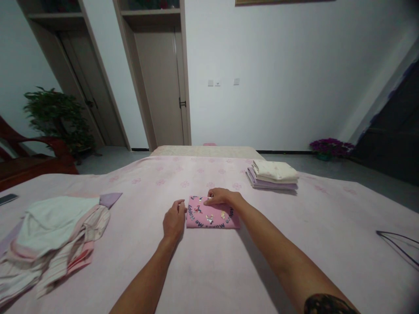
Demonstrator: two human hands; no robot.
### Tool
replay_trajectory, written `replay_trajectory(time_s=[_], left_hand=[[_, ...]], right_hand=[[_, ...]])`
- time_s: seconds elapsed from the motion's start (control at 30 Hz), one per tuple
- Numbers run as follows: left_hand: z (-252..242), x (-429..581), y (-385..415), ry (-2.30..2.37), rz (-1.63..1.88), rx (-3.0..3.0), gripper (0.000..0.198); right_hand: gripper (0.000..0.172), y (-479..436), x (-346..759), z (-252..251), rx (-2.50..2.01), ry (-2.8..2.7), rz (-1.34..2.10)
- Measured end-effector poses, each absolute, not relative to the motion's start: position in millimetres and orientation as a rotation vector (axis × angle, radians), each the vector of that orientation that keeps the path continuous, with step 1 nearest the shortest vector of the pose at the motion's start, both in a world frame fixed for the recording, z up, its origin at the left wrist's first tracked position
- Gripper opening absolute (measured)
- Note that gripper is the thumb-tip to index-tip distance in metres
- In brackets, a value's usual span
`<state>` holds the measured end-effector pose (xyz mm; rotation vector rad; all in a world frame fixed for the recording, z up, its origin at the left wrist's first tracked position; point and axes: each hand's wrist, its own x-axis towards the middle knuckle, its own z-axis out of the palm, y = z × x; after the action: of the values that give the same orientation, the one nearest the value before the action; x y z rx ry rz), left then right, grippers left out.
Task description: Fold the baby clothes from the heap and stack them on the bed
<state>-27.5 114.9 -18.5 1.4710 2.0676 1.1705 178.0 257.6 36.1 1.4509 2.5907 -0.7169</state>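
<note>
Two bare forearms [144,283] reach out from below our view over the bed [330,226], which has a pale pink cover with small flower prints. Our left hand [174,220] lies at the left edge of a folded pink cloth [212,216] with dark printed letters and small pictures, and our right hand [222,197] lies at its upper left corner. The fingers of both hands are together and touch the cloth, but we cannot tell if they are really clamped on it. The cloth lies flat on the bed, directly in front of us, and it looks already folded into a neat rectangle. Further ahead on the right, a stack of folded cloths [272,175], cream on top and lilac below, sits on the same bed, so we judge this part to be finished. On our left side, a loose heap of garments [52,240] in white, pink and stripes is not folded yet, so we judge that much work remains there. Beyond the heap, near the bed's edge, lies a dark phone [8,199].
</note>
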Motion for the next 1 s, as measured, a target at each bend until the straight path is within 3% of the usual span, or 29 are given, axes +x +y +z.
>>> replay_trajectory(time_s=[0.33, 0.67, 0.83, 1.0], left_hand=[[-21, -28, 116, 2.148, 1.091, 1.596, 0.036], [-21, -29, 115, 2.115, 1.108, 1.581, 0.035], [-22, -30, 116, 2.086, 1.109, 1.581, 0.034], [-21, -29, 114, 2.066, 1.11, 1.514, 0.035]], right_hand=[[0.031, 252, 181, 49, 1.371, 2.396, -1.025], [0.033, 233, 183, 50, 1.284, 2.133, -1.386], [0.024, 226, 192, 53, 1.173, 2.073, -1.595], [0.032, 208, 211, 53, 1.067, 1.961, -1.771]])
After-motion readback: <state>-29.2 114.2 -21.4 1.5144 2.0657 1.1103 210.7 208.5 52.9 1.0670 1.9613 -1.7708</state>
